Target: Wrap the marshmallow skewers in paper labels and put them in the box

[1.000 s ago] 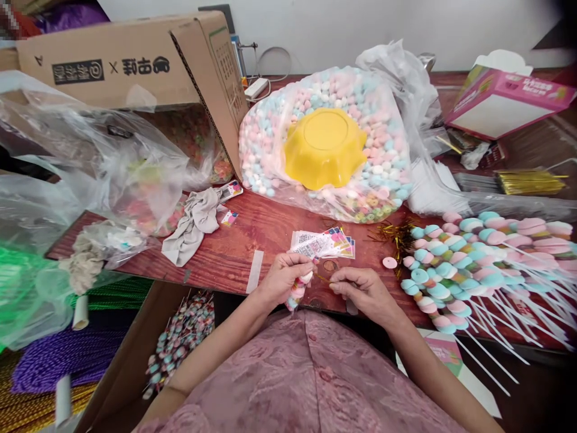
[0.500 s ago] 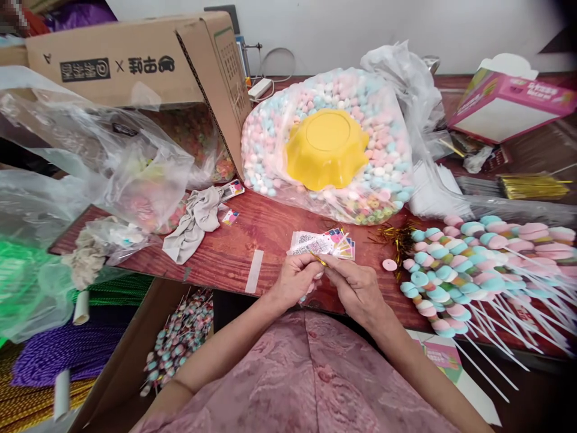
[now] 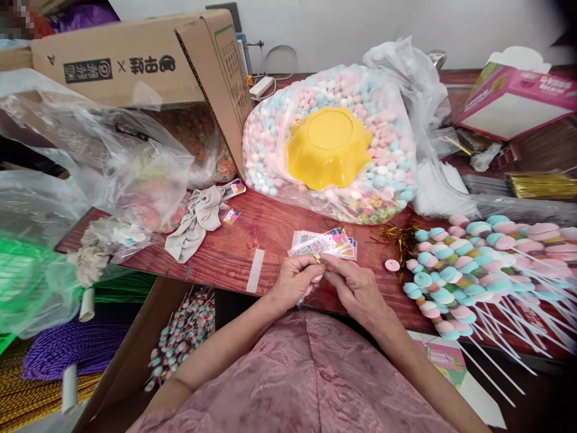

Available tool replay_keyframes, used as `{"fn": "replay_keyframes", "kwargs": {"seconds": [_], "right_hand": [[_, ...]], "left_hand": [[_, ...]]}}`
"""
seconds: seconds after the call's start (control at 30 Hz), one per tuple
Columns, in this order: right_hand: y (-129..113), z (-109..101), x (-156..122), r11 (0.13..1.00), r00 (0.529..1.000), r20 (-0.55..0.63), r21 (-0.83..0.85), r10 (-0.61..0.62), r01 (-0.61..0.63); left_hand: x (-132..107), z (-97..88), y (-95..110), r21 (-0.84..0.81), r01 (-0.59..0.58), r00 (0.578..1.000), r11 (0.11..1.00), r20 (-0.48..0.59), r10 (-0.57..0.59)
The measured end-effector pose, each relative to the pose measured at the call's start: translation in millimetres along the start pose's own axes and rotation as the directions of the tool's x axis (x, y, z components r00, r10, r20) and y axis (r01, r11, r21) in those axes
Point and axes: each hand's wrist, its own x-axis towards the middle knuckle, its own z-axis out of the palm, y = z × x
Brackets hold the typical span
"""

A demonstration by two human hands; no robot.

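My left hand (image 3: 295, 279) is closed around a bagged marshmallow skewer (image 3: 309, 290), mostly hidden under the fingers, at the near edge of the red wooden table (image 3: 234, 246). My right hand (image 3: 354, 287) touches it from the right, its fingers pinching a thin gold twist tie (image 3: 316, 258) at the top of the skewer. Just beyond the hands lies a small stack of printed cards (image 3: 325, 244). Loose gold ties (image 3: 396, 236) lie to the right of them.
A pile of pink, blue and white marshmallow skewers (image 3: 473, 264) covers the table's right side. A yellow bowl (image 3: 330, 144) sits upside down on a big bag of marshmallows (image 3: 387, 138). A cardboard box (image 3: 135, 60), plastic bags and a grey cloth (image 3: 196, 219) lie left. Wrapped skewers (image 3: 180, 337) fill a carton below.
My right hand has moved left to meet the left hand, and both have risen a little; the gold tie now sits pinched between them at the skewer's top.
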Motion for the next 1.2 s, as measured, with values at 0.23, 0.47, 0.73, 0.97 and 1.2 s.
{"fn": "replay_keyframes", "kwargs": {"seconds": [0.23, 0.47, 0.73, 0.97, 1.2], "right_hand": [[-1, 11, -15, 0.918, 0.953, -0.161, 0.350, 0.256, -0.188], [10, 2, -3, 0.520, 0.879, 0.297, 0.718, 0.373, -0.463], [-5, -41, -4, 0.972, 0.953, 0.221, 0.156, -0.209, 0.177], [-28, -56, 0, 0.632, 0.590, 0.361, -0.002, -0.722, 0.775], [-29, -63, 7, 0.654, 0.618, 0.316, 0.009, -0.720, 0.757]], "left_hand": [[-2, 2.2, 7, 0.152, -0.130, 0.991, 0.980, -0.024, 0.135], [-3, 7.9, 23, 0.339, -0.341, 0.939, 0.877, 0.167, 0.301], [-3, -8.1, 39, 0.227, 0.362, 0.773, 0.904, 0.469, -0.428], [-4, -6.4, 41, 0.344, 0.457, 0.547, 0.820, 0.618, -0.564], [5, -2.5, 49, 0.352, 0.417, 0.503, 0.838, 0.678, -0.535]]}}
